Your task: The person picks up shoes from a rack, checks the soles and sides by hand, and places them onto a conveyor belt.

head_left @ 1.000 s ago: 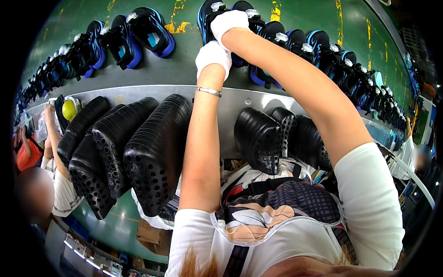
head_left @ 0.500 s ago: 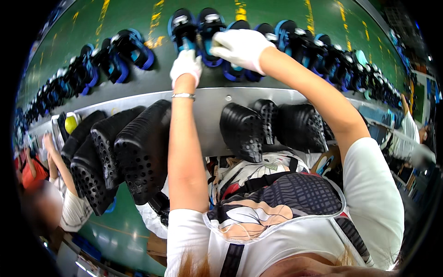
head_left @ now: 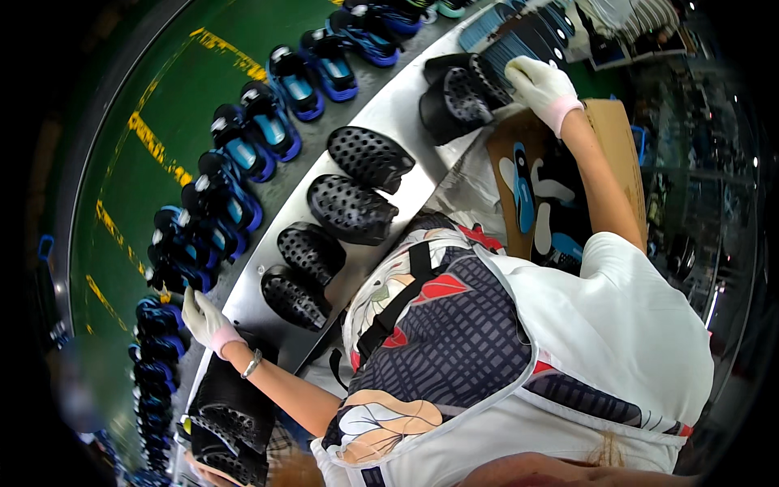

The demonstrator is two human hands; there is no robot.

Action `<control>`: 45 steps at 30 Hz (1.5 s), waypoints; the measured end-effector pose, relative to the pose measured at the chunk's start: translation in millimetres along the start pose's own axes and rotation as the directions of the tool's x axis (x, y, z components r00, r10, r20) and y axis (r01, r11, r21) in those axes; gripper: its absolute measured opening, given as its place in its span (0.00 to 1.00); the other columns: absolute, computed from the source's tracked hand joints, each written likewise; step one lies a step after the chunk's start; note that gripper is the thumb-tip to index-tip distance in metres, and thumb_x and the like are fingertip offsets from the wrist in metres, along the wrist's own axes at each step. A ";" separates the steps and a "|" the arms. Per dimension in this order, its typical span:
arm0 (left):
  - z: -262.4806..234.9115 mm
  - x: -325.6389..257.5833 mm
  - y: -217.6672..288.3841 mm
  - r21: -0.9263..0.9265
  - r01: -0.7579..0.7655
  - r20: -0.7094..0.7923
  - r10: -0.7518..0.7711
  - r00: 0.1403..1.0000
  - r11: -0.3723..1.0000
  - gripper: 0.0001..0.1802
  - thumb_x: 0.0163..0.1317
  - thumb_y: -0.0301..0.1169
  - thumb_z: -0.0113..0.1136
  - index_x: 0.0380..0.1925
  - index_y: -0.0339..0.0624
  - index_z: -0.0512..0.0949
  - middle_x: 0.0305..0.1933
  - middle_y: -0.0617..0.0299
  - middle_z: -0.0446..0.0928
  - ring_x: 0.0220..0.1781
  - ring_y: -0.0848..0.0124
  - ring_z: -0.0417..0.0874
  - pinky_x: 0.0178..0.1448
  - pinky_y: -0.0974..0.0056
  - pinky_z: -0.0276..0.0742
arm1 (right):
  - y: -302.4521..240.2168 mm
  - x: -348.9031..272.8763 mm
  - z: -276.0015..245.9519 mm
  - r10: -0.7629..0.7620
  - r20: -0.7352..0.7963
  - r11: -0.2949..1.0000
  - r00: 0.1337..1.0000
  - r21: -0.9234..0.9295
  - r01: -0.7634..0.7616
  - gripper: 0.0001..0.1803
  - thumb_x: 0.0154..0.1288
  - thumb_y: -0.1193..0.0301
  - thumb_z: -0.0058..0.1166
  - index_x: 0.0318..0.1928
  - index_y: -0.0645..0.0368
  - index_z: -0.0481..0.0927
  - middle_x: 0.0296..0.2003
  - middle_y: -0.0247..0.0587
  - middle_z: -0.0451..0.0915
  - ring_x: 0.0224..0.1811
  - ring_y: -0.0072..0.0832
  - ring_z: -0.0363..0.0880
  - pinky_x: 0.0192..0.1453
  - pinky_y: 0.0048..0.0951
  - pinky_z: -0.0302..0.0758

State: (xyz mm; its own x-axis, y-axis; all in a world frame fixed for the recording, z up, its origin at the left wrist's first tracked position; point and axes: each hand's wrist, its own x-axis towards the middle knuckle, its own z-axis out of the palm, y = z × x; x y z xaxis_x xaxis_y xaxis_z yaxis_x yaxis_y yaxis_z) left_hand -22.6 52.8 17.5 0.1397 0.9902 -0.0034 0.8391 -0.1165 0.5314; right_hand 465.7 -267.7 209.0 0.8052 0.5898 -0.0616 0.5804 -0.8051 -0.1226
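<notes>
My left hand (head_left: 208,321), in a white glove, reaches to the conveyor's edge beside a row of black and blue shoes (head_left: 294,85). Its fingers are stretched out, and no held thing shows. My right hand (head_left: 542,91), also gloved, is over at the metal ledge's far end, next to black perforated shoe-shaped forms (head_left: 456,105) and flat dark blue insoles (head_left: 526,39). Its fingers are curled together; anything between them is hidden. More black perforated forms (head_left: 350,209) lie on the ledge between my hands.
Below my right arm an open cardboard box (head_left: 614,154) holds blue, white and black insoles (head_left: 523,191). The steel ledge (head_left: 251,294) runs along the green conveyor (head_left: 195,89) with yellow marks. Further black forms (head_left: 235,406) stand at the lower left.
The view has turned to the right. My right hand has left the shoes and swung out to the ledge's end by the insoles. My left hand is now far apart from it.
</notes>
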 end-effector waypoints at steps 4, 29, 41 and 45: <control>8.7 -16.6 42.6 -0.060 -0.057 0.047 0.060 0.997 0.997 0.19 0.67 0.39 0.52 0.50 0.40 0.79 0.52 0.53 0.77 0.52 0.61 0.78 0.58 0.63 0.70 | 61.0 -29.9 25.3 -0.072 0.017 0.997 0.997 0.014 0.071 0.12 0.67 0.63 0.49 0.43 0.56 0.80 0.39 0.43 0.80 0.44 0.37 0.80 0.50 0.30 0.74; 4.4 -54.6 128.2 -0.514 0.088 0.230 0.039 0.972 0.853 0.19 0.71 0.33 0.48 0.56 0.33 0.74 0.54 0.55 0.76 0.50 0.71 0.78 0.53 0.66 0.74 | 7.3 -0.9 -9.3 -0.495 -0.054 0.851 0.867 0.171 0.497 0.18 0.48 0.77 0.56 0.43 0.57 0.75 0.44 0.45 0.75 0.50 0.42 0.74 0.54 0.35 0.74; 5.2 -74.6 153.0 -0.813 0.578 0.504 0.415 0.757 -0.068 0.34 0.70 0.55 0.44 0.65 0.40 0.63 0.66 0.61 0.66 0.67 0.66 0.66 0.70 0.58 0.60 | -226.3 -33.0 60.6 -0.948 -0.009 0.218 0.318 0.707 0.672 0.16 0.51 0.70 0.55 0.43 0.57 0.76 0.44 0.46 0.75 0.49 0.44 0.76 0.50 0.42 0.76; -3.9 -70.7 132.7 -0.904 0.426 0.399 0.306 0.864 -0.023 0.33 0.70 0.52 0.47 0.64 0.39 0.63 0.64 0.58 0.67 0.65 0.65 0.68 0.70 0.58 0.59 | -262.3 -42.0 72.1 -0.921 0.173 0.361 0.348 0.713 0.601 0.22 0.51 0.61 0.58 0.45 0.59 0.76 0.45 0.51 0.75 0.48 0.46 0.77 0.49 0.43 0.77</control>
State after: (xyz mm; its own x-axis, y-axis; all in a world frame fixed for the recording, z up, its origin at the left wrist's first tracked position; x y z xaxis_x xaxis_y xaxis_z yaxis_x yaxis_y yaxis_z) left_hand 76.8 -32.4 91.6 0.5875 0.7893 -0.1784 -0.4355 0.4942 0.7524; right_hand 270.8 -76.7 172.3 -0.2757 0.9579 -0.0800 0.6062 0.1087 -0.7879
